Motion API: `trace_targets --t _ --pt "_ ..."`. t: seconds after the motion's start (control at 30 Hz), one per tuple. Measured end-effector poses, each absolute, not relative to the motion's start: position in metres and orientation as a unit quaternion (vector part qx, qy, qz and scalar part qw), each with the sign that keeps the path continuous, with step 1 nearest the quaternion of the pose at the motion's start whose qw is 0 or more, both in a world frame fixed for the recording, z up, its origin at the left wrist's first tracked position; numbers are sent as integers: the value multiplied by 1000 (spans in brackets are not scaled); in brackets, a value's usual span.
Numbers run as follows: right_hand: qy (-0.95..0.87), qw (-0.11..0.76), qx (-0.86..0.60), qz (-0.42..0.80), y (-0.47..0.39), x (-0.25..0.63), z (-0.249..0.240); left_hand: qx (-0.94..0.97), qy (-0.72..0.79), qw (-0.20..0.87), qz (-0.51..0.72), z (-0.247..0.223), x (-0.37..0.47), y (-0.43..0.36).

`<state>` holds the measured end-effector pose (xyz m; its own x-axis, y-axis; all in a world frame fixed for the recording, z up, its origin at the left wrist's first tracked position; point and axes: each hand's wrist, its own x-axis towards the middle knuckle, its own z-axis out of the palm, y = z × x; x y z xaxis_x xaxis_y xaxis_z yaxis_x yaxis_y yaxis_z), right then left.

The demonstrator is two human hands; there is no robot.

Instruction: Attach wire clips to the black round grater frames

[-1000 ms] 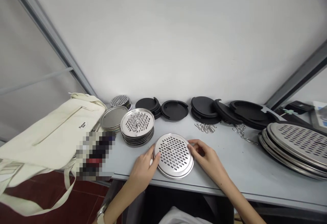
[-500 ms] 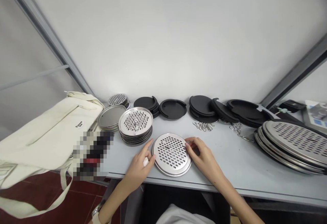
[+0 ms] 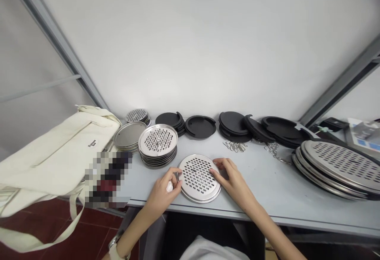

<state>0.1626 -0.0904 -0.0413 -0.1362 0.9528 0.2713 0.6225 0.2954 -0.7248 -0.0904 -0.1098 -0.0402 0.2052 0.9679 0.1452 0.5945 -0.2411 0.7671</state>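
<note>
Near the table's front edge lies a round slotted metal plate point(image 3: 199, 180), with a second metal rim showing under its lower edge. My left hand point(image 3: 163, 188) has its index fingertip and thumb at the plate's left rim. A small white wad point(image 3: 169, 186) is tucked in the curled fingers of that hand. On the other side, my right hand point(image 3: 233, 181) grips the right rim, its thumb on the top face and its fingers at the edge. Just behind and left stands a stack of grater-like perforated metal discs point(image 3: 158, 141).
Plain metal discs point(image 3: 129, 135) sit at the left beside a cream bag point(image 3: 59, 153). Black round holders point(image 3: 200, 126) line the wall, with small metal clips point(image 3: 234, 146) before them. Large slotted plates point(image 3: 341, 165) are stacked at the right.
The left index finger has come down onto the plate's left rim. My right thumb has slid inward over the plate's top. The upper plate now sits more evenly over the lower rim.
</note>
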Motion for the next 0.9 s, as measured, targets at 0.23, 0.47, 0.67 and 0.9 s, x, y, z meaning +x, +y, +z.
trace_targets --t 0.23,0.47,0.67,0.9 --pt "-753 329 -541 180 -91 160 -39 723 526 311 323 -40 -92 -108" --pt "-786 312 -519 128 -90 158 -37 709 525 341 324 -38 -92 -107" --pt "-791 365 -477 115 -99 155 -31 708 527 336 328 -38 -93 -107" --pt "-862 287 -395 134 -103 143 -29 710 526 331 332 -37 -92 -108"
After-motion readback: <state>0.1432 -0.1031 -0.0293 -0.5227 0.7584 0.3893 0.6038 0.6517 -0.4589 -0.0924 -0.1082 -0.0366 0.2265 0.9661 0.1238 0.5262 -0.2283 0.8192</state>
